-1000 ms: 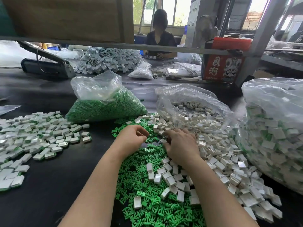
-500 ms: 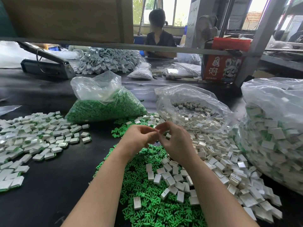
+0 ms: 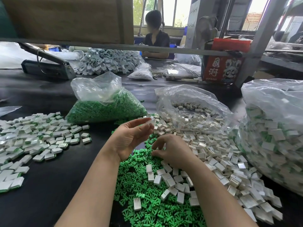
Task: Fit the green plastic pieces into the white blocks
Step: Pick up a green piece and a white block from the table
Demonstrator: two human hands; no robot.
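Observation:
My left hand (image 3: pixel 131 138) is raised palm up and pinches a white block (image 3: pixel 151 120) between thumb and fingertips. My right hand (image 3: pixel 172 151) is down on the pile of loose green plastic pieces (image 3: pixel 144 200), its fingertips curled among them; whether it grips one I cannot tell. Loose white blocks (image 3: pixel 218 166) spread to the right of the green pile, and some lie on top of it.
A heap of fitted white-and-green blocks (image 3: pixel 36 138) lies at the left. A bag of green pieces (image 3: pixel 105 102), an open bag of white blocks (image 3: pixel 191 110) and a big bag of fitted blocks (image 3: pixel 275 133) stand behind and right. A person sits across the black table (image 3: pixel 49 190).
My hands were together in the air half a second ago. Now they are apart: the left has lifted with the white block, the right has dropped to the green pieces.

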